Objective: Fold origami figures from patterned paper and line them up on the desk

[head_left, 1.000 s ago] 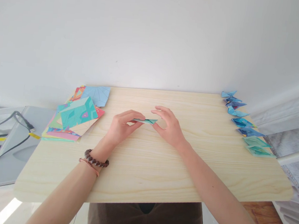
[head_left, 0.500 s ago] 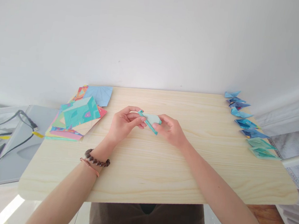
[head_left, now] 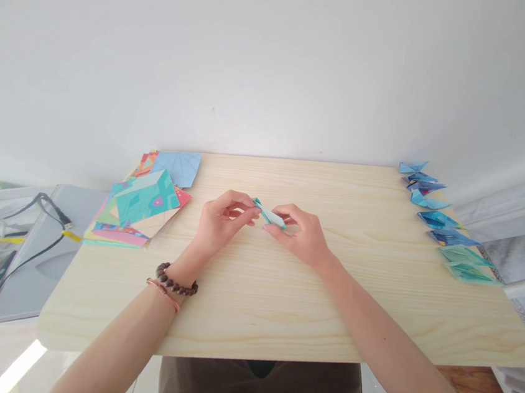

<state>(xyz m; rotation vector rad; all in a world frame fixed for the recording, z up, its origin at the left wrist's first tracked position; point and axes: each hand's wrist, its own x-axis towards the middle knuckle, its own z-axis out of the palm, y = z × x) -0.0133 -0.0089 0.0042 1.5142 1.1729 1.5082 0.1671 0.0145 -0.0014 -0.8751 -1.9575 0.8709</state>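
A small folded piece of origami paper (head_left: 271, 216), pale green with teal edges, is held above the middle of the table between both hands. My left hand (head_left: 228, 216) pinches its upper left end between thumb and fingers. At its right side, my right hand (head_left: 300, 230) grips the paper with the thumb in front and the fingers behind. The paper is tilted, and the fingertips cover part of its ends. Dark beads and a copper-coloured band circle my left wrist.
Colourful printed paper sheets (head_left: 147, 200) lie stacked at the table's left. Several folded blue and green paper boats (head_left: 445, 221) line the right edge. Black cables (head_left: 49, 211) run over a grey surface beyond the left edge. A white wall (head_left: 276, 66) stands behind the wooden table (head_left: 270, 303).
The folded paper has turned and tilted, so it shows a narrower face. The right hand has rotated with it, and the view has shifted slightly.
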